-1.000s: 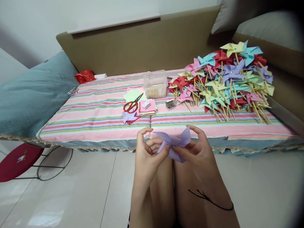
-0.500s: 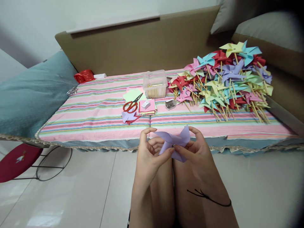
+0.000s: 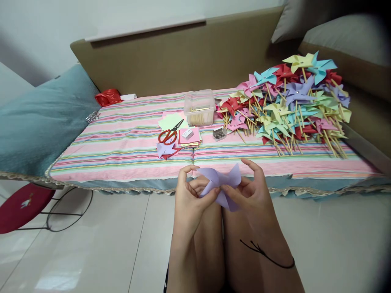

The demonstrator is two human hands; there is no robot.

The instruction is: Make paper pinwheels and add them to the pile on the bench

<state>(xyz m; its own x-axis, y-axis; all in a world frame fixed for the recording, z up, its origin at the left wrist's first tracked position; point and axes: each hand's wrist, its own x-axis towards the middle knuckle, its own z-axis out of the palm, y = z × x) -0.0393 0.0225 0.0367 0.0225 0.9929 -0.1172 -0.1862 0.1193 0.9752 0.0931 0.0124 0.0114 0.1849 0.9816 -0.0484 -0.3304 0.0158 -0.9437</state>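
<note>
Between my hands, above my knees, is a purple paper pinwheel (image 3: 227, 178) with its blades curled in toward the middle. My left hand (image 3: 194, 193) grips its left side, thumb pressed close to the centre. My right hand (image 3: 250, 191) pinches the centre with its thumb, while the index finger stands raised off the right blade. Fingers behind the paper are partly hidden, and I cannot make out a stick there. Beyond the hands lie orange-handled scissors (image 3: 170, 133), purple paper cut-outs (image 3: 165, 149) and a small open box of metal pins (image 3: 219, 134).
A clear plastic box (image 3: 200, 106) holds wooden sticks. Beside it, a small white box (image 3: 187, 134) sits on stacked coloured paper (image 3: 192, 143). Finished pinwheels (image 3: 297, 93) are heaped at the right of the striped sofa cover (image 3: 122, 142). A red stool (image 3: 26, 207) stands at the left.
My right index finger has lifted away from the right blade tip. The pinwheel has shifted slightly left and turned a little in my hands; both thumbs stay near its centre.
</note>
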